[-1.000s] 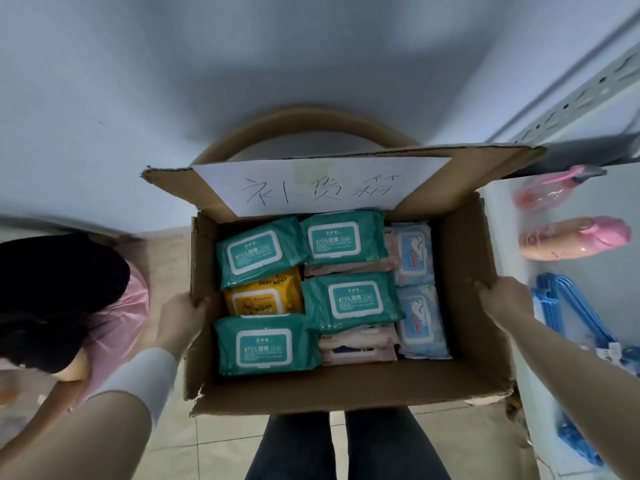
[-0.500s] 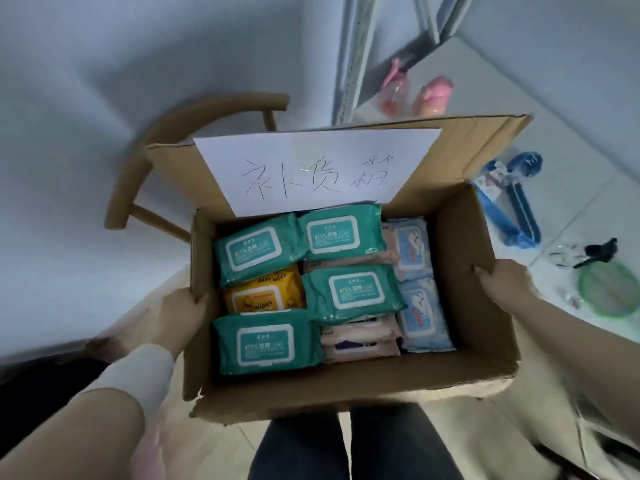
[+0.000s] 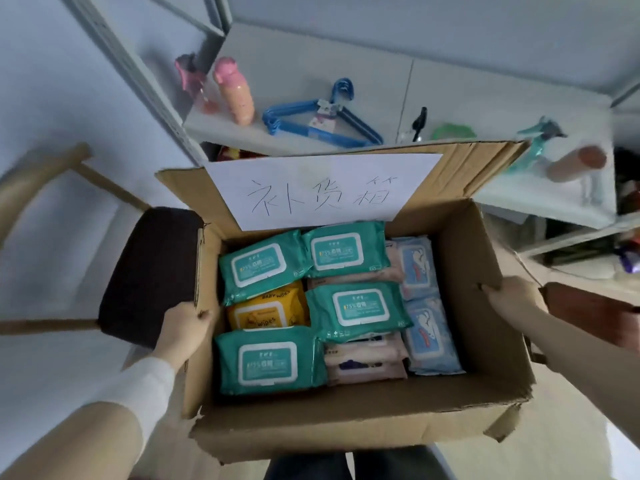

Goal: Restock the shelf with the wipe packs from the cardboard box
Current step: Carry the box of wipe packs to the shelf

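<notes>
I hold an open cardboard box (image 3: 349,426) in front of me, a handwritten paper label (image 3: 322,188) on its far flap. My left hand (image 3: 183,329) grips the left wall and my right hand (image 3: 510,297) grips the right wall. Inside lie several wipe packs: green packs (image 3: 270,362), a yellow baby-wipes pack (image 3: 266,311), pink packs (image 3: 363,363) and pale blue packs (image 3: 427,336). The white shelf (image 3: 450,84) stands just beyond the box.
On the shelf lie pink bottles (image 3: 232,90), blue hangers (image 3: 311,121), a green round thing (image 3: 452,131), a teal spray bottle (image 3: 536,142) and a blurred tube (image 3: 576,164). A wooden chair with a dark seat (image 3: 149,271) stands at my left. Lower shelves show at right.
The view has swung round from the wall to the shelf, which now fills the top of the frame. The box stays held in both hands, closer to the shelf.
</notes>
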Demonstrator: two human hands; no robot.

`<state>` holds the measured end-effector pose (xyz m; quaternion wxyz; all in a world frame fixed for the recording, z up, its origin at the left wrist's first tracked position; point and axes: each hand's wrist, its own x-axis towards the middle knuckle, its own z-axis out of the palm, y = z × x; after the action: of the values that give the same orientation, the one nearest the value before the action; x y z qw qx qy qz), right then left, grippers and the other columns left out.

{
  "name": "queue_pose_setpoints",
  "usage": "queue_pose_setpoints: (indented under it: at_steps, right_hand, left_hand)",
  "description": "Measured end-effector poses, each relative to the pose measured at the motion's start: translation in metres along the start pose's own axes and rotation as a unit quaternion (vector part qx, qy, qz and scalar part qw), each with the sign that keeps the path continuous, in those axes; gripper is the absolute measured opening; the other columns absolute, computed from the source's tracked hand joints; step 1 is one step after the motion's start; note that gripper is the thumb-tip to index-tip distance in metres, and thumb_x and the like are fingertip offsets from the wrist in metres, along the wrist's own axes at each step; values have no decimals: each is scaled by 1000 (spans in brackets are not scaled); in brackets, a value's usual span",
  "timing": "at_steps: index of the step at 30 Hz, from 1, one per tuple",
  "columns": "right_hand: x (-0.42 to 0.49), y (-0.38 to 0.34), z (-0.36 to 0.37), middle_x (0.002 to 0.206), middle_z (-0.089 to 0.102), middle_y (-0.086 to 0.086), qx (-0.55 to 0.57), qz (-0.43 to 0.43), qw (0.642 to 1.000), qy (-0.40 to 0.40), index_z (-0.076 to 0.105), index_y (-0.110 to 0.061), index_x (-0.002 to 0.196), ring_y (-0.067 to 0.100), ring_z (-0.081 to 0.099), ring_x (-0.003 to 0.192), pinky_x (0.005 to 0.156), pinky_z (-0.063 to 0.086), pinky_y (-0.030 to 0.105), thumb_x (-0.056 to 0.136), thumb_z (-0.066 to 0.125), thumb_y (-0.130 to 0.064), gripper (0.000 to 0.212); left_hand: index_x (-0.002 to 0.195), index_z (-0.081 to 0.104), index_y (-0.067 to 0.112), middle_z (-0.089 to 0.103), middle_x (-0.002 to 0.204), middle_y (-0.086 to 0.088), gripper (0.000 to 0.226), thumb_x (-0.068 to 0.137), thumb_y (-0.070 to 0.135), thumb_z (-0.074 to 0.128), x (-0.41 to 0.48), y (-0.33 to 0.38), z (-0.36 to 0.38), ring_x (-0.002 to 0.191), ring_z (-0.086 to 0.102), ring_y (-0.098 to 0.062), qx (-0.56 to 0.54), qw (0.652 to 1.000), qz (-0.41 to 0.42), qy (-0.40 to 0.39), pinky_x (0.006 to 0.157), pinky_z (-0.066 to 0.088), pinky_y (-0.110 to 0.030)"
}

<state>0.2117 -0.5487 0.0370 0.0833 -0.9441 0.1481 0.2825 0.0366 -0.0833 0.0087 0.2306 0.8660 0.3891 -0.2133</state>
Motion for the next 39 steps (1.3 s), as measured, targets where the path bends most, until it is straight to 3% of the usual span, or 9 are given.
queue_pose_setpoints:
  at_steps: [3,6,9,14,19,24,30,34,39]
  right_hand:
    - [-20,66,8,98,66,27,57,75,995,23,65,4,107,41,61,96,84,46,39,91,55,-25,34]
    - [-39,128,17,98,65,31,126,169,976,56,66,8,106,45,61,93,78,50,43,89,59,-21,34]
    - [-53,183,27,99,64,35,191,226,953,56,63,14,106,48,61,92,77,49,45,89,58,-14,33]
    - [-65,261,35,102,63,34,252,305,916,59,60,15,107,46,61,94,72,47,39,89,57,-14,34]
    - [-73,321,32,100,64,35,303,380,871,77,62,16,104,47,61,95,80,50,46,89,58,-13,33]
    - [-91,350,16,77,57,20,314,469,823,58,64,9,96,32,56,73,62,39,30,89,60,-21,31]
    - [-96,374,10,74,53,16,366,552,746,69,62,14,90,26,47,65,59,37,29,90,58,-14,28]
    - [-88,393,16,82,56,21,389,579,714,57,60,16,95,29,46,71,59,32,29,92,55,-13,30]
    - [-57,432,28,67,56,17,414,602,680,65,61,16,92,30,51,62,50,30,30,91,56,-12,29]
  left_hand:
    - [91,64,-9,67,89,-25,30,91,20,55,4,55,12,88,62,-39,53,996,67,-22,70,43,-33]
    - [92,60,-10,60,80,-21,30,91,20,55,-2,123,25,92,60,-40,90,987,121,-55,66,37,-30]
    - [74,53,-2,50,65,-11,26,92,17,54,-15,190,43,82,57,-35,126,975,171,-65,64,33,-29]
    - [83,59,-10,60,78,-24,29,92,18,54,-34,290,82,78,57,-34,185,945,263,-64,64,37,-32]
    - [67,50,6,47,60,-6,29,93,20,53,-47,387,124,56,46,-21,233,904,353,-65,51,32,-29]
    - [104,62,-6,64,103,-26,29,92,18,52,-50,486,163,99,60,-38,274,834,461,-133,79,47,-37]
    - [93,67,-5,64,103,-30,31,92,22,51,-70,616,220,99,60,-39,383,710,574,-139,76,40,-37]
    - [95,66,-7,64,105,-28,32,92,21,52,-95,688,262,102,58,-39,408,678,595,-138,79,42,-35]
    - [97,66,-6,64,107,-29,31,92,22,54,-120,754,321,104,58,-40,432,649,612,-135,82,41,-36]
